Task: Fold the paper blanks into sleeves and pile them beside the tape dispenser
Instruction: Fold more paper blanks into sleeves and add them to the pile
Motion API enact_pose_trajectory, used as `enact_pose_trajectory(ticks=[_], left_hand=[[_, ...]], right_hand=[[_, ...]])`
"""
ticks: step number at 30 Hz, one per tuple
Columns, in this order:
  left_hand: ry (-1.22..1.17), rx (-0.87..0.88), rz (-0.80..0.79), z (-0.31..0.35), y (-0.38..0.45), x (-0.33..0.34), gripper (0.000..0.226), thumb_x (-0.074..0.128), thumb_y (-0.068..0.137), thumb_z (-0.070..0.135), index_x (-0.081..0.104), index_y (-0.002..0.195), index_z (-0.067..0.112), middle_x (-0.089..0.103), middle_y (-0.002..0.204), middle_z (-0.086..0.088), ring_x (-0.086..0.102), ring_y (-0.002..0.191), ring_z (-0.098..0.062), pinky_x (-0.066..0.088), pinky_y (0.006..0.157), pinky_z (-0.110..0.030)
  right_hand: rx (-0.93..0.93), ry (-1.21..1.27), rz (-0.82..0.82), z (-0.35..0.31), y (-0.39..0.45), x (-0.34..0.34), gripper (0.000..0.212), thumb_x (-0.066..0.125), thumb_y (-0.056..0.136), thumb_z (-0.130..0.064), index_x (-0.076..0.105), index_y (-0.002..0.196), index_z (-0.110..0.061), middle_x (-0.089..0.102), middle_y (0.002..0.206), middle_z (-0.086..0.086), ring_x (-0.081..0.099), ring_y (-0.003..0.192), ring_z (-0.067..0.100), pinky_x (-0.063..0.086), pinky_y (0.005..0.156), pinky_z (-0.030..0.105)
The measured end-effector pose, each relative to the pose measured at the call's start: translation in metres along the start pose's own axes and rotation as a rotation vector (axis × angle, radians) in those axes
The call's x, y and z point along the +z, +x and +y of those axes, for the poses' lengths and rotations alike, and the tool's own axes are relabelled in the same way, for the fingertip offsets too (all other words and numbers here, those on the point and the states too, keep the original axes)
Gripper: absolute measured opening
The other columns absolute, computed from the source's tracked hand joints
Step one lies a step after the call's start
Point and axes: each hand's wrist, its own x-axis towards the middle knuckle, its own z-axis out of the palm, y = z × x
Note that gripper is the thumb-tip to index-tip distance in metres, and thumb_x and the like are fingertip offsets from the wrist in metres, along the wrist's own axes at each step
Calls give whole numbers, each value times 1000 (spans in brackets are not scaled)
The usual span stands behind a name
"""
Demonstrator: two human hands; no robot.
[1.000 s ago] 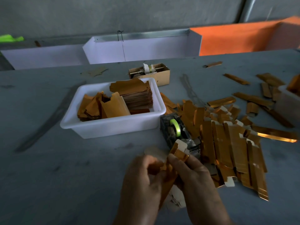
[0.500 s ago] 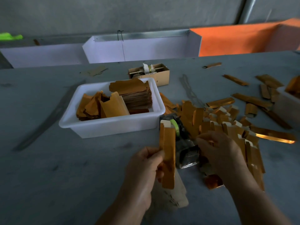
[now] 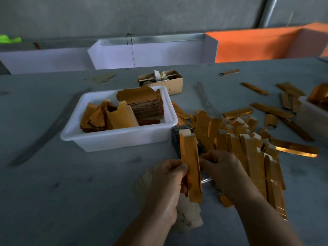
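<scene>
Blanks of flat orange-gold paper (image 3: 142, 105) are lying stacked in the white rectangular plastic tub (image 3: 117, 139) at about ten o'clock from the hands. Moving right, the left hand (image 3: 168, 181) is pinching a long, narrow orange-gold folded sleeve (image 3: 191, 167) between thumb and fingers, holding it nearly upright. Behind it, at twelve o'clock, the dark tape dispenser (image 3: 177, 141) is sitting mostly hidden. The right hand (image 3: 223, 167) is hovering at the sleeve's right edge with fingers curled; whether it is gripping tape or anything else, I cannot tell. At two o'clock the heap of finished gold sleeves (image 3: 248, 153) is spreading loosely just beside the dispenser.

Risk is lying in that one-handed pinch: the fold is likely springing open if the thumb is easing off before tape is holding it, and a careless drop is likely sliding off the already sprawling heap.

Underneath, the grey matte worktop (image 3: 53, 183) is carrying stray sleeves toward three o'clock and a small brown cardboard box (image 3: 170, 84) at twelve. Beyond, white and orange partition boards are standing against a dim grey wall.
</scene>
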Motion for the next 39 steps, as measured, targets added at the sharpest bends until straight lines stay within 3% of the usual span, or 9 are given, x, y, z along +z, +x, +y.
enact_pose_trajectory(ticks=[8, 10, 12, 14, 17, 20, 32, 37, 39], left_hand=[[47, 14, -25, 1, -2, -1, 14, 57, 94, 16, 68, 87, 9, 62, 55, 4, 52, 43, -2, 41, 44, -16], [61, 11, -28, 2, -1, -1, 15, 57, 94, 16, 68, 87, 10, 64, 59, 2, 53, 43, -2, 42, 44, -15], [75, 12, -22, 3, -1, -2, 14, 57, 94, 18, 69, 89, 11, 66, 65, -1, 55, 47, -2, 44, 46, -15], [67, 12, -18, 3, -1, -2, 12, 59, 93, 19, 69, 90, 13, 71, 74, -2, 62, 55, -4, 48, 52, -16], [43, 16, -29, 3, 0, -2, 9, 59, 92, 17, 67, 89, 13, 73, 77, -2, 67, 62, -6, 50, 56, -18], [35, 32, -62, 4, -1, 0, 10, 59, 93, 17, 66, 91, 12, 73, 76, -2, 67, 61, -5, 51, 55, -15], [208, 68, -132, 12, 7, 4, 10, 60, 93, 23, 65, 95, 14, 69, 77, -1, 62, 54, 0, 47, 50, -11], [220, 49, -139, 15, 5, 4, 9, 59, 93, 24, 65, 94, 17, 70, 78, 2, 65, 57, 1, 45, 49, -9], [225, 41, -145, 17, 5, 4, 8, 59, 93, 25, 65, 94, 18, 70, 77, 2, 65, 59, 0, 46, 50, -10]], right_hand=[[146, 582, -3, -4, -11, -2, 11, 57, 89, -21, 67, 85, -18, 68, 69, -2, 64, 56, 4, 46, 46, 11], [48, 332, 71, -1, -12, -4, 13, 58, 89, -22, 65, 78, -22, 64, 71, -2, 62, 62, 1, 47, 51, 13], [-82, 0, 194, -2, -14, -5, 20, 61, 87, -19, 60, 67, -25, 52, 74, -17, 55, 67, -7, 43, 52, 9], [-103, -110, 225, 1, -17, -3, 22, 62, 86, -17, 58, 66, -24, 44, 78, -24, 51, 69, -6, 39, 51, 10], [-69, -140, 210, 13, -17, 4, 15, 62, 86, -19, 62, 72, -18, 48, 89, -20, 52, 82, 3, 34, 56, 9], [-68, -129, 201, 17, -17, 10, 14, 63, 86, -21, 64, 72, -17, 57, 102, -7, 55, 88, 11, 43, 66, 18], [-94, 48, 224, 18, -24, 14, 19, 64, 84, -17, 60, 68, -24, 58, 104, -8, 57, 85, 6, 44, 67, 17], [-147, -445, 319, 16, -29, 13, 6, 60, 87, -17, 66, 87, -16, 52, 122, -1, 44, 111, 18, 43, 88, 27], [-169, -443, 335, 14, -32, 10, 7, 60, 87, -14, 66, 89, -14, 53, 116, 2, 47, 107, 20, 44, 83, 29]])
